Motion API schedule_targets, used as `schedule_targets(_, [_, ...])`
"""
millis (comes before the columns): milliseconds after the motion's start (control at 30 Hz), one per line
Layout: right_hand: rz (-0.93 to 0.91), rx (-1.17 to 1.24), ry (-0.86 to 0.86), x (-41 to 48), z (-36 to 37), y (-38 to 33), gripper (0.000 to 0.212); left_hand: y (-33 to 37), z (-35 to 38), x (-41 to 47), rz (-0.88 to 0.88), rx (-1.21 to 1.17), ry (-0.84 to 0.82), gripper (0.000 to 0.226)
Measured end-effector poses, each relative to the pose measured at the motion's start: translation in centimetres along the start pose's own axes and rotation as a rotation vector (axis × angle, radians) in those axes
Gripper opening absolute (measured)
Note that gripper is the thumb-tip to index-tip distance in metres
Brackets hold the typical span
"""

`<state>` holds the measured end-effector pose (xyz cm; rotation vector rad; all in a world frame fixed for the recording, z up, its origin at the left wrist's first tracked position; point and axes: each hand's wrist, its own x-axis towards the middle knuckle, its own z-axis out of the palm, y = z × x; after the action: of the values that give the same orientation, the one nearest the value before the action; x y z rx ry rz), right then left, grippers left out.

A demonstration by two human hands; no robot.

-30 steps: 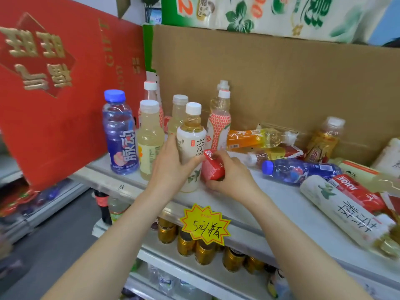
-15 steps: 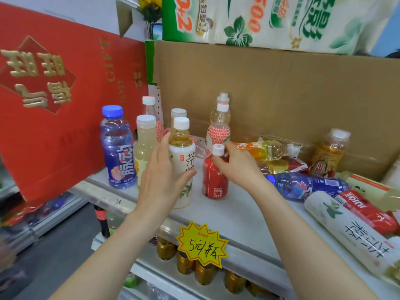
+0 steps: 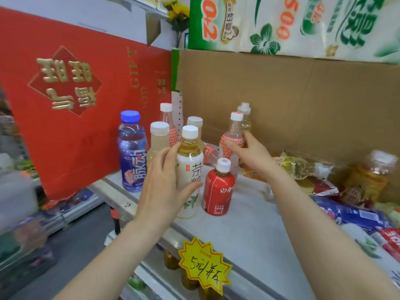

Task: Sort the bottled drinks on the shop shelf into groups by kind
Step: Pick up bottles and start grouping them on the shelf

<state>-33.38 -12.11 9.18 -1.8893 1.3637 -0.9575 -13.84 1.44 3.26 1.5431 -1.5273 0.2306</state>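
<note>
Red gift box (image 3: 75, 126) fills the view at 9 o'clock; a cardboard panel (image 3: 281, 100) backs the shelf (image 3: 249, 226). Toppled bottles (image 3: 355, 215) lie in a heap at 3 o'clock. Left hand (image 3: 164, 182) is wrapped around the upright white-labelled tea bottle (image 3: 190, 169) near the shelf's front edge. Right hand (image 3: 253, 154) clasps the standing red-lattice-labelled bottle (image 3: 231, 139), at 1 o'clock of the tea bottle. A blue-capped bottle (image 3: 132, 152) stands at the tea bottle's 9 o'clock, and a small red-labelled bottle (image 3: 218, 189) just beside it at 3 o'clock. A yellow star price tag (image 3: 204, 269) hangs at 6 o'clock.
</note>
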Motion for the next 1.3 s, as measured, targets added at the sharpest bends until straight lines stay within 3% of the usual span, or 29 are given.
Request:
schedule_targets(167, [-0.082,0.007,-0.179,1.9,1.4,-0.8,0.057,0.3,0.2,-0.1,0.011,-0.001,0.022,0.098])
schedule_targets(233, [-0.036,0.102,-0.254,2.6,1.0,-0.4,0.059,0.3,0.2,-0.1,0.012,0.008,0.026,0.098])
schedule_targets(300, [0.04,0.2,-0.214,3.3,0.4,0.7,0.055,0.3,0.2,-0.1,0.009,0.012,0.019,0.098])
schedule_targets(333, [0.033,0.1,-0.129,3.7,0.2,1.4,0.051,0.3,0.3,-0.1,0.007,0.013,0.012,0.099])
schedule_targets(400, [-0.035,-0.34,-0.014,4.3,0.9,2.8,0.038,0.2,0.3,-0.1,0.011,0.014,0.001,0.098])
schedule_targets(467, [-0.067,-0.588,-0.062,4.5,2.5,3.8,0.036,0.2,0.3,-0.1,0.016,0.012,0.002,0.097])
schedule_targets(667, [-0.142,-0.77,-0.034,4.8,5.6,5.6,0.016,0.1,0.4,-0.3,0.016,0.019,0.014,0.098])
schedule_targets(867, [-0.122,-0.803,-0.014,3.0,4.2,6.1,0.017,0.2,0.5,-0.4,0.006,-0.009,0.02,0.098])
schedule_targets(1100, [0.107,-0.901,-0.213,-3.5,-2.4,4.4,0.022,0.3,0.7,-0.4,0.003,-0.023,0.022,0.096])
schedule_targets(1167, [0.14,-0.821,-0.269,-4.2,-2.9,4.0,0.043,0.3,0.7,-0.4,-0.004,-0.035,0.023,0.096])
schedule_targets(1233, [0.092,-0.687,-0.203,-4.4,-2.0,3.7,0.073,0.3,0.7,-0.4,-0.008,-0.038,0.018,0.096])
schedule_targets(1300, [0.058,-0.625,-0.107,-4.6,0.0,3.8,0.086,0.2,0.7,-0.4,-0.007,-0.041,0.014,0.097])
